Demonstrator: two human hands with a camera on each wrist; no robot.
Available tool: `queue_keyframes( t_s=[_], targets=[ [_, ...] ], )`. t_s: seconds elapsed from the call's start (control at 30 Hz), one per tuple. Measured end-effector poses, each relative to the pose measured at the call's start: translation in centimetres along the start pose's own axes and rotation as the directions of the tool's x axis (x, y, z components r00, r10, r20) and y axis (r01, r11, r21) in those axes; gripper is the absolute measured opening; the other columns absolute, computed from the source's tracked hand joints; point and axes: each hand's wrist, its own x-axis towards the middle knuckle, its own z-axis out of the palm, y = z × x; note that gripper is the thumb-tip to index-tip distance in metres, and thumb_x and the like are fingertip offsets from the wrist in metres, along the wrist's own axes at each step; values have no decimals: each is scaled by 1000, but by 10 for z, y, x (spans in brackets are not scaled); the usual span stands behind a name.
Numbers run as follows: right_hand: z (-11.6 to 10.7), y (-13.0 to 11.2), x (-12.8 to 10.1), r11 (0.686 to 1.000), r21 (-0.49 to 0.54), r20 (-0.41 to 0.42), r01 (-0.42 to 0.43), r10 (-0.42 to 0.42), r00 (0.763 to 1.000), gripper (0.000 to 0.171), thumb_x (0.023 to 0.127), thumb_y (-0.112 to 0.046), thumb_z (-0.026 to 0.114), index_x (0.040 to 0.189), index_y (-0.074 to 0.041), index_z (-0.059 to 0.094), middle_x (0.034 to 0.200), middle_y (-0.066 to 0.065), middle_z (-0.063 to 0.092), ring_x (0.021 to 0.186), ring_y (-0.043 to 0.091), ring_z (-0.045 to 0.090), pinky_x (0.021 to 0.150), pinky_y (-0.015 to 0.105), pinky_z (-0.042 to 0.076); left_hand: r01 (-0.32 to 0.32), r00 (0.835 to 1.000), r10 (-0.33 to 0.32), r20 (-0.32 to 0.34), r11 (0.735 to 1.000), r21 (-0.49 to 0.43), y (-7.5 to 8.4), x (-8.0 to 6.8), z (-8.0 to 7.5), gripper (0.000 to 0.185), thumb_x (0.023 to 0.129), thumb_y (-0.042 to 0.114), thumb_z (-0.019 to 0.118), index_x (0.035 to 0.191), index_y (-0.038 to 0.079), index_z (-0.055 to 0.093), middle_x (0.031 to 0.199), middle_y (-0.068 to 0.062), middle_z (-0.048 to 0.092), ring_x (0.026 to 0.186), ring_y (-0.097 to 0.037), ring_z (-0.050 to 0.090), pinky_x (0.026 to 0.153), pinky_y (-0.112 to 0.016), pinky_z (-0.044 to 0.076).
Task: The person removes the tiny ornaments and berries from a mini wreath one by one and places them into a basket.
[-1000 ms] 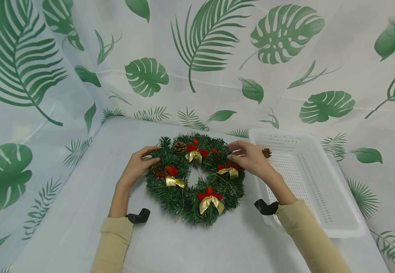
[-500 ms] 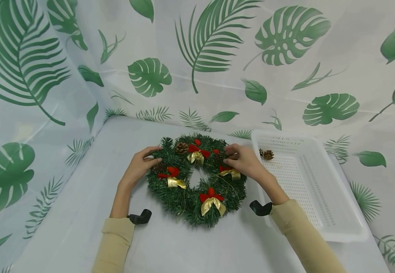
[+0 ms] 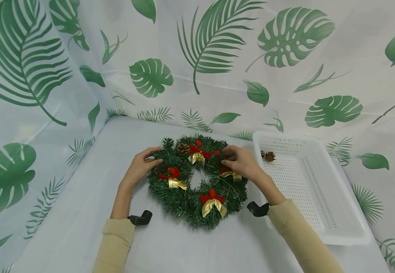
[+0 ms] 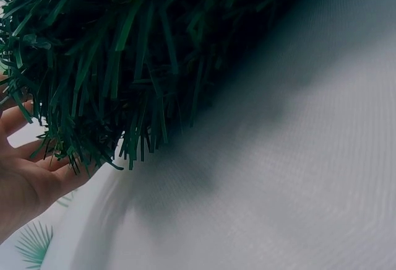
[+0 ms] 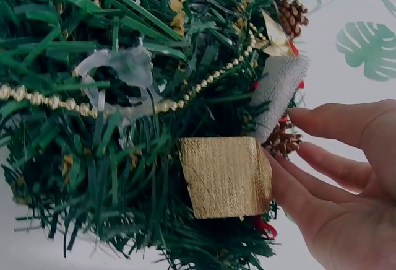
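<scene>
Left hand: your left hand rests at the outer left edge of the wreath, fingers gently bent with their tips in the green needles. In the left wrist view your palm lies just under the needle tips; you cannot tell from either view whether the fingers actually clasp the branches.

Right hand: your right hand sits on the upper right arc of the wreath, fingers curled down among the needles. The right wrist view shows your fingers fairly straight and slightly apart, reaching toward a small pine cone; whether they pinch it is hidden.

Wreath: it lies flat on the table, between your two hands, touched by both.

By your right fingers: a gold ribbon tail hangs just beside your fingertips, with a string of gold beads running through the needles above it.

By your left fingers: a red and gold bow sits just inside your fingertips, and a pine cone lies beyond them on the top arc.

Beyond your right hand: a white perforated basket stands just beside the wreath, and a loose pine cone lies in its far corner, near your knuckles.

Sleeves: beige cuffs cover both your forearms.
</scene>
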Motion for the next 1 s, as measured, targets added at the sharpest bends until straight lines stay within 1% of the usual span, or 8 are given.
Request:
queue_keyframes(
  t_s=[0.3, 0.53, 0.77, 1.0],
  targets=[
    [6, -2, 2, 999, -35, -18, 4, -5, 1000, 40, 96, -11, 71, 132, 5, 62, 129, 26, 67, 106, 40, 72, 85, 46, 60, 10, 1000, -10, -3, 1000, 1, -2, -1, 1, 46, 102, 22, 67, 147, 21, 57, 165, -10, 36, 143, -44, 46, 111, -62, 41],
    [8, -2, 3, 1000, -25, -13, -13, 12, 1000, 40, 97, -10, 71, 132, 5, 62, 130, 26, 66, 108, 39, 72, 85, 45, 60, 3, 1000, -3, -4, 1000, 7, -1, 0, 1, 47, 102, 23, 68, 147, 21, 57, 164, -9, 37, 141, -43, 49, 110, -60, 43],
    [11, -2, 4, 999, -40, -15, 0, 0, 1000, 39, 96, -11, 72, 131, 5, 63, 123, 26, 70, 104, 38, 73, 83, 46, 60, 8, 1000, -8, -6, 1000, 4, -1, 0, 1, 47, 101, 23, 68, 147, 21, 57, 163, -9, 38, 139, -42, 51, 109, -59, 44],
    [14, -1, 5, 999, -45, -15, 10, -10, 1000, 38, 96, -8, 72, 130, 4, 64, 120, 26, 71, 102, 37, 74, 83, 47, 60, 7, 1000, -7, -9, 1000, 10, 1, 0, 1, 48, 101, 24, 68, 148, 21, 57, 164, -9, 38, 143, -45, 45, 111, -61, 41]
  ],
)
